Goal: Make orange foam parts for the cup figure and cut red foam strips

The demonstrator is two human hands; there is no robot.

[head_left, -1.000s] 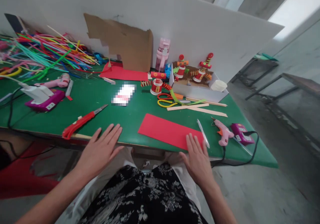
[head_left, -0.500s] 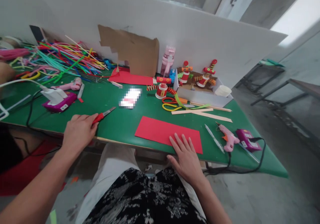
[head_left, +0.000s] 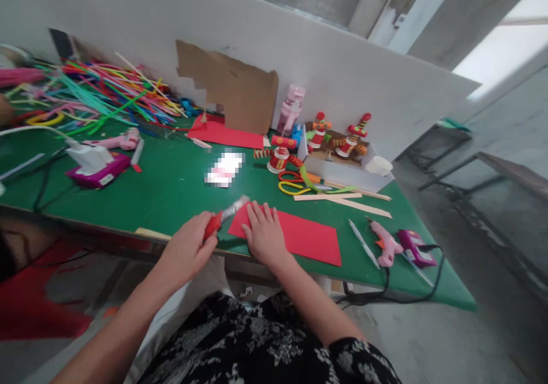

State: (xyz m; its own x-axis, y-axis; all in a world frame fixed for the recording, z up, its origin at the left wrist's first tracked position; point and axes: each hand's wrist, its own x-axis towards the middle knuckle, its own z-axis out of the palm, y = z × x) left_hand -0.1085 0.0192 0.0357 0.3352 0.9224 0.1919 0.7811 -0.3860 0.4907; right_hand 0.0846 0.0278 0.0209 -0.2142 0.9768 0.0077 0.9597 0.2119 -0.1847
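My left hand (head_left: 188, 250) is closed round the red handle of a utility knife (head_left: 220, 217). The knife's blade points up and right, its tip by the left end of a red paper sheet (head_left: 306, 235). Flat on that sheet, near its left end, lies my right hand (head_left: 264, 233) with its fingers a little apart. The paper rests along the front edge of the green table (head_left: 171, 170).
Scissors (head_left: 293, 187), wooden strips (head_left: 359, 206), a white pen (head_left: 363, 242) and a pink glue gun (head_left: 387, 244) lie to the right. Paper-cup figures (head_left: 279, 158) stand near a white box (head_left: 359, 170). Coloured pipe cleaners (head_left: 115, 90) are heaped at the left.
My left hand has moved right with the knife, up to the paper's left end. My right hand has slid left across the sheet.
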